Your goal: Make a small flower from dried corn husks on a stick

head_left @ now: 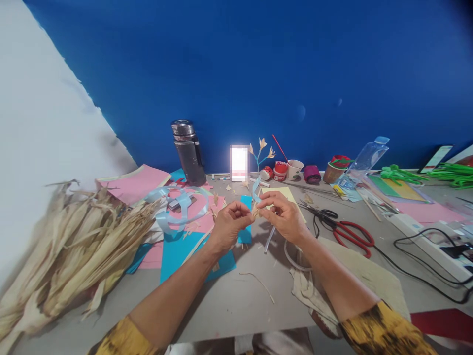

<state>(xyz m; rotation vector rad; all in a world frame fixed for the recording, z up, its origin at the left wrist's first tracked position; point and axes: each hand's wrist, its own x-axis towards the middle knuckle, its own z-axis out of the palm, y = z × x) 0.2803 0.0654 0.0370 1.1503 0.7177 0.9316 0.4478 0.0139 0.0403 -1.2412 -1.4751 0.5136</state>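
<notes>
My left hand (231, 226) and my right hand (284, 216) meet over the middle of the table. Thumb and fingers of both are pinched on a small pale piece of dried husk (255, 212), mostly covered by the fingertips. Light blue ribbon (256, 187) rises just above the right fingers. Behind the hands stand pale husk flowers on blue stems (261, 157). Below them lies a bright blue paper strip (245, 235), and a thin clear tube (269, 240) slants under the right hand.
At left is a big bundle of dried corn husks (88, 241), near a coil of blue ribbon (201, 209) and a dark thermos (189, 158). To the right lie black scissors (320, 215), red-handled scissors (353, 234) and a corded power strip (424, 241). A bottle (369, 158) leans behind.
</notes>
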